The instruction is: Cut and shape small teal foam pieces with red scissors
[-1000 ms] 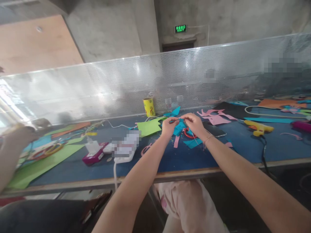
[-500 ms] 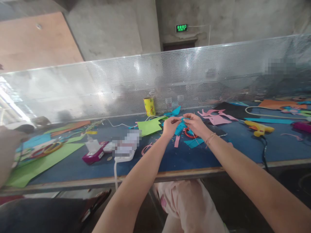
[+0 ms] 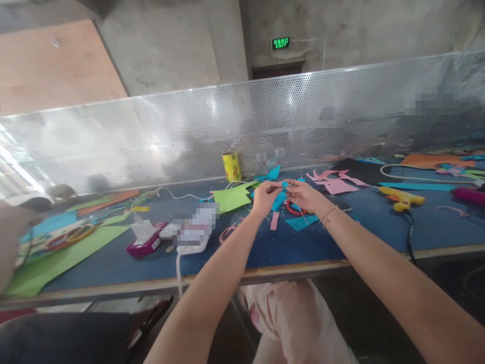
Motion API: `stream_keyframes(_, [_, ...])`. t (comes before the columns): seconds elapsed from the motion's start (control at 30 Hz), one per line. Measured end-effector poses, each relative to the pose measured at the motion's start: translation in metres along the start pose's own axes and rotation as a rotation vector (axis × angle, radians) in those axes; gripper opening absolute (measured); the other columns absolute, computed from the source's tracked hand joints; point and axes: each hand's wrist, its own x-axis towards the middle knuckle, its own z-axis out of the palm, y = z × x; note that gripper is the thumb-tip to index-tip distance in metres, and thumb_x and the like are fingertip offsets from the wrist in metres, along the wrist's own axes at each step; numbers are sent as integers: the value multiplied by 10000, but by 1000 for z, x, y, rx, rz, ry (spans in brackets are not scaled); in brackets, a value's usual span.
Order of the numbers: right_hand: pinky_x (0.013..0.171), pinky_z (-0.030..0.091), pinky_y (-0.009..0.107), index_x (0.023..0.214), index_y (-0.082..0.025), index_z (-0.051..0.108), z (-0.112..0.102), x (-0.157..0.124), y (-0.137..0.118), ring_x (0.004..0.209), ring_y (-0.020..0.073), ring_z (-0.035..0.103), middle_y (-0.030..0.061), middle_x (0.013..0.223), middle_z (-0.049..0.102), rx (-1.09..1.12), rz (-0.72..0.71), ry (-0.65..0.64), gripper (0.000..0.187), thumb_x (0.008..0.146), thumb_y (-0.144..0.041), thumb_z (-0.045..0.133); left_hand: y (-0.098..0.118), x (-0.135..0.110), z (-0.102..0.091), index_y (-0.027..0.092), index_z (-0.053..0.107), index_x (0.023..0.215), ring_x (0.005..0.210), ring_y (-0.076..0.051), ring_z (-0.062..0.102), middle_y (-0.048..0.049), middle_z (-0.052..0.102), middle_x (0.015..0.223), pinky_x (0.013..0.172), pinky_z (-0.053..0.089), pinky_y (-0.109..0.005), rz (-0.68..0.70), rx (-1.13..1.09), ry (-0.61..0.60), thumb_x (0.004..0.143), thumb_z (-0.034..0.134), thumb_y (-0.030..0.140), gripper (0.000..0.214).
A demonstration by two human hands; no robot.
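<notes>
Between my fingertips is a small blue paper piece (image 3: pixel 285 185), its exact shape too small to make out. My left hand (image 3: pixel 267 196) pinches it from the left, and my right hand (image 3: pixel 303 194) grips it from the right, both just above the table. Under the hands lie more blue paper scraps (image 3: pixel 302 223) and a short pink paper strip (image 3: pixel 275 220). Red-handled scissors (image 3: pixel 292 208) are partly hidden behind my right hand. A green paper sheet (image 3: pixel 231 198) rests to the left of my left hand.
A yellow glue gun (image 3: pixel 402 197) lies at right, its black cord over the table edge. Cut pink paper (image 3: pixel 337 182) is behind my right hand. Left are a white power strip (image 3: pixel 195 237), a purple box (image 3: pixel 147 246) and another person's arm (image 3: pixel 9 237). A perforated metal screen (image 3: pixel 182 131) stands behind.
My fingers have shifted slightly around the blue paper piece, showing more of it between the fingertips. The whole view has moved a little; the things on the table look unchanged.
</notes>
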Motion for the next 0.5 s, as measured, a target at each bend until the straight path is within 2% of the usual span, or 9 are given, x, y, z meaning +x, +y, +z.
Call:
stream_keyframes(0.2, [654, 465, 320, 834, -193, 560, -4, 1, 2, 648, 135, 576, -2, 637, 585, -31, -5, -11, 193, 650, -170, 612, 0, -1, 1, 161, 632, 744, 786, -147, 583, -45, 626, 804, 750, 453, -307, 0, 3, 2, 615, 620, 180, 131])
stream_keyframes(0.5, [667, 477, 316, 783, -200, 558, -7, 1, 5, 651, 124, 579, -8, 640, 584, 18, 18, 2, 142, 656, -163, 610, 5, -1, -2, 212, 659, 719, 793, -146, 568, -34, 618, 811, 744, 442, -301, 107, 89, 8, 624, 627, 206, 101])
